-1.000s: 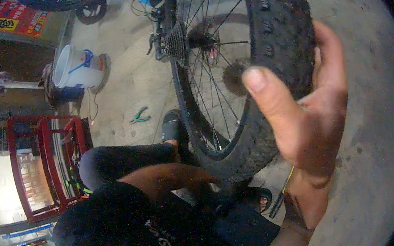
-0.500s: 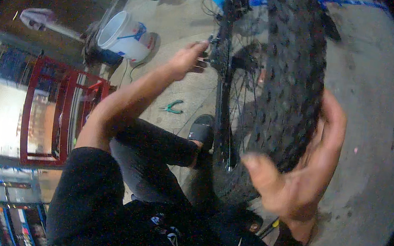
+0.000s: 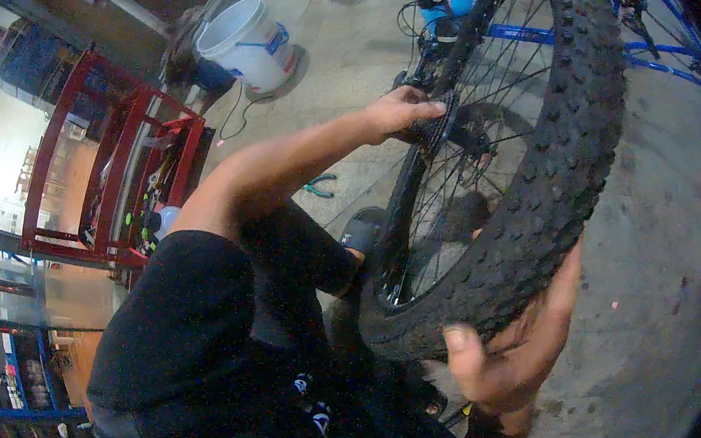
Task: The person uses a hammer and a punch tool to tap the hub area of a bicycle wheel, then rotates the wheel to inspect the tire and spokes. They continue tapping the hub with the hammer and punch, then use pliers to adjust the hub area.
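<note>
- The bicycle wheel [image 3: 472, 139] stands before you, between your hands.
- Your left hand [image 3: 404, 114] is at the gears [image 3: 443, 132]; whether its fingers clamp them cannot be told.
- Your right hand [image 3: 516, 349] cups the tire [image 3: 564, 158], thumb and fingers apart.
- Pliers [image 3: 322, 187] lie beside your left forearm [image 3: 288, 154].

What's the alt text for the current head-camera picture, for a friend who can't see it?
A person's open right hand rests against a knobbly black bicycle tyre, while the left hand is at the sprockets. A white bucket and teal-handled pliers are on the floor to the left.
</note>
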`<state>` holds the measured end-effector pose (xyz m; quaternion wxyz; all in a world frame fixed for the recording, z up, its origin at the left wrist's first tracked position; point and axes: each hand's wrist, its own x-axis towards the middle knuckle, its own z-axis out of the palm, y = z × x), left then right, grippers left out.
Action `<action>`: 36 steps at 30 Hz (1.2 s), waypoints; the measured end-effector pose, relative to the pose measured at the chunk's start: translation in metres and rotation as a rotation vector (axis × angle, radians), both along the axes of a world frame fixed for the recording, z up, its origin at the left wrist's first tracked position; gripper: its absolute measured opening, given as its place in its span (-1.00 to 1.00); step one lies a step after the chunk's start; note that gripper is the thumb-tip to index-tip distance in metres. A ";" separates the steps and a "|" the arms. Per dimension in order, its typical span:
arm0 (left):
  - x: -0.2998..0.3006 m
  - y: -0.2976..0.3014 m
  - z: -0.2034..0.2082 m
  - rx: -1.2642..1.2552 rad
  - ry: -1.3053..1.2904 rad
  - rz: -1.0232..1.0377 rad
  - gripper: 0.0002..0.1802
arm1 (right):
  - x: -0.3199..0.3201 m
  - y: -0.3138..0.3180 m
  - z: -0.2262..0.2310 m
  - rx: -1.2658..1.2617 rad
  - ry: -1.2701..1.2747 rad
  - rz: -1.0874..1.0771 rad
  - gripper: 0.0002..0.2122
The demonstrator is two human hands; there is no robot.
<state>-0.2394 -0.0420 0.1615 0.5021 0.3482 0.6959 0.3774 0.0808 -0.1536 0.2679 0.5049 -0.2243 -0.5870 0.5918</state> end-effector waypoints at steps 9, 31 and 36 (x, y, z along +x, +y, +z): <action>-0.020 -0.005 0.000 -0.037 -0.006 0.078 -0.24 | -0.012 0.015 0.019 -0.144 0.066 0.122 0.01; -0.034 -0.013 0.008 -0.276 -0.024 -0.006 -0.39 | -0.021 -0.005 0.014 0.015 -0.056 0.130 0.05; -0.045 -0.006 -0.016 -0.246 0.014 0.023 -0.41 | -0.018 -0.017 -0.005 0.094 -0.089 0.069 0.05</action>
